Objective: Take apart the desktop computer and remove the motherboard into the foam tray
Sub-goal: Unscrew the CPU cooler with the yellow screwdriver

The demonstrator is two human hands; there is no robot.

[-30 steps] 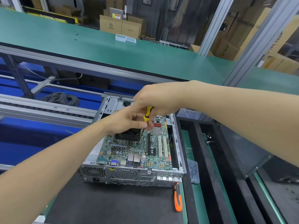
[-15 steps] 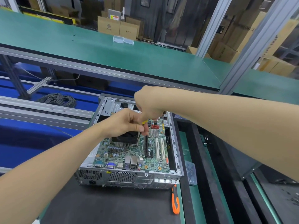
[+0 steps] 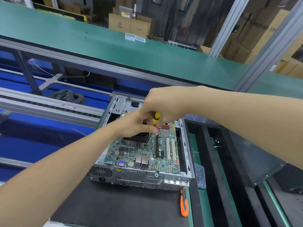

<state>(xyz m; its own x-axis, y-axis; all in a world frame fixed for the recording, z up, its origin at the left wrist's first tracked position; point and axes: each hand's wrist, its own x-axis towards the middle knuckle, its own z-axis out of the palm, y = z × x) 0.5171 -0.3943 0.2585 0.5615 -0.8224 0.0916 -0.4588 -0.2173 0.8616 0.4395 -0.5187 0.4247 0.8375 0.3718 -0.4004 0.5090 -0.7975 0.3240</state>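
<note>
An open grey desktop case (image 3: 186, 154) lies on a black mat, with the green motherboard (image 3: 147, 154) flat inside it. My right hand (image 3: 164, 104) grips a yellow-handled screwdriver (image 3: 155, 117) from above, held upright over the board next to the black fan and heatsink (image 3: 139, 139). My left hand (image 3: 136, 124) is pinched around the screwdriver's lower part, fingertips close to the board. The tip is hidden by my fingers. Black foam tray channels (image 3: 211, 154) lie right of the case.
An orange-handled tool (image 3: 184, 203) lies on the mat (image 3: 106, 205) at the case's near right corner. A small clear plastic box (image 3: 200, 176) sits beside the case. A conveyor rail and coiled cable (image 3: 68, 96) lie to the left, a green bench (image 3: 114, 51) behind.
Both hands stay over the heatsink's right side. The yellow handle, mostly covered half a second ago, shows again under my right hand. The view shifted slightly.
</note>
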